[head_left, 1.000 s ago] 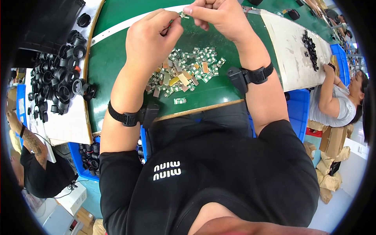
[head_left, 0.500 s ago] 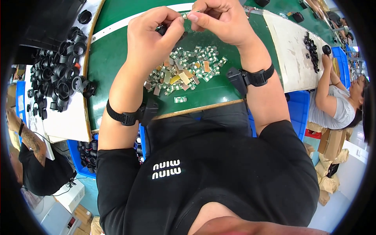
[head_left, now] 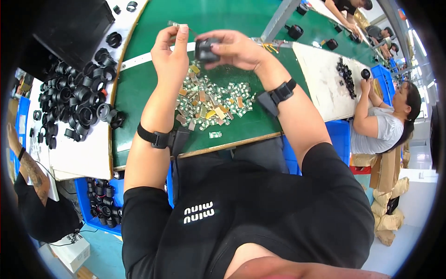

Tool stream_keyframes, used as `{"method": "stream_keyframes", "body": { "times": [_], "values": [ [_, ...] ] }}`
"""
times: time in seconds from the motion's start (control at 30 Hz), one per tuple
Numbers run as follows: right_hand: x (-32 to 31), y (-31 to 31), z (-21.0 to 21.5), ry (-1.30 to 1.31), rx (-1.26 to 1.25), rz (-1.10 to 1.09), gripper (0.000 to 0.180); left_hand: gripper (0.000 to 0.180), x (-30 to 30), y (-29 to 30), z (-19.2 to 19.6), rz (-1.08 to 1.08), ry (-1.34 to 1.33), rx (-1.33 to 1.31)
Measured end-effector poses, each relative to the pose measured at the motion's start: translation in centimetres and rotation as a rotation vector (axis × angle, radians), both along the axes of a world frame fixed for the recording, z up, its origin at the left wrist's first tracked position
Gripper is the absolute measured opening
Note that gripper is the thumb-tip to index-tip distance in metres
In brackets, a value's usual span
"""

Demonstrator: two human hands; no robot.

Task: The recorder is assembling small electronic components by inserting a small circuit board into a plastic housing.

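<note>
My left hand [head_left: 170, 56] is raised over the green table, thumb and fingers pinching a small green circuit board [head_left: 173, 23]. Beside it, my right hand [head_left: 238, 50] grips a round black plastic housing [head_left: 207, 50], slightly smeared by motion. A thin dark strand [head_left: 193, 32] shows between the board and the housing; whether it joins them I cannot tell. Below both hands lies a loose pile of small circuit boards [head_left: 239, 100], mixed with tan and yellow flat pieces [head_left: 211, 113]. One single board [head_left: 215, 135] rests apart, close to the table's front edge.
Many black rings [head_left: 76, 93] cover a white board at left, by a dark box-like object [head_left: 74, 30]. Blue bins [head_left: 83, 197] stand below the table edge. A metal post [head_left: 281, 18] rises at the far side. Co-workers sit left and right; one [head_left: 378, 118] handles black parts.
My hands have come apart from a shared pinch. The black housing, partly hidden by my left hand before, is now in my right hand. The view has shifted, showing more of the far table.
</note>
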State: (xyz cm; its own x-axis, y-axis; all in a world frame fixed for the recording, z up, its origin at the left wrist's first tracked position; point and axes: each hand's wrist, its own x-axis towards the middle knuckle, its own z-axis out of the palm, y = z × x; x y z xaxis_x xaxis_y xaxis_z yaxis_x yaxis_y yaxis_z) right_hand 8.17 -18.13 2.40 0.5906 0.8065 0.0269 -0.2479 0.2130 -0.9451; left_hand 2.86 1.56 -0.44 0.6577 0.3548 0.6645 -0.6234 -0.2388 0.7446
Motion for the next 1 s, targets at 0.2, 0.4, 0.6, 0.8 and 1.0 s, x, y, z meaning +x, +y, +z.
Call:
{"method": "stream_keyframes", "body": {
  "times": [0.2,0.4,0.6,0.8,1.0],
  "values": [
    [12.2,-2.9,-2.1,-1.11,-1.027,-0.941,0.08,0.022,0.7,-0.9,2.3,-0.232,0.265,-0.279],
    [7.3,-4.1,-5.0,-1.331,-0.912,-1.026,0.096,0.014,-10.8,1.0,4.3,-0.584,0.22,0.042],
    [-14.4,-27.6,-1.1,-1.892,-0.742,-1.587,0.025,0.024,-29.2,9.8,0.5,-1.261,1.238,0.021],
    [-26.2,-52.2,-26.0,-0.32,-2.143,-1.482,0.04,0.077,-38.6,23.4,-16.0,0.461,1.472,0.532],
    [-28.6,-48.7,-33.3,0.063,-1.427,-1.067,0.063,0.086,-35.8,19.6,-25.2,0.133,1.06,0.649]
  ]
}}
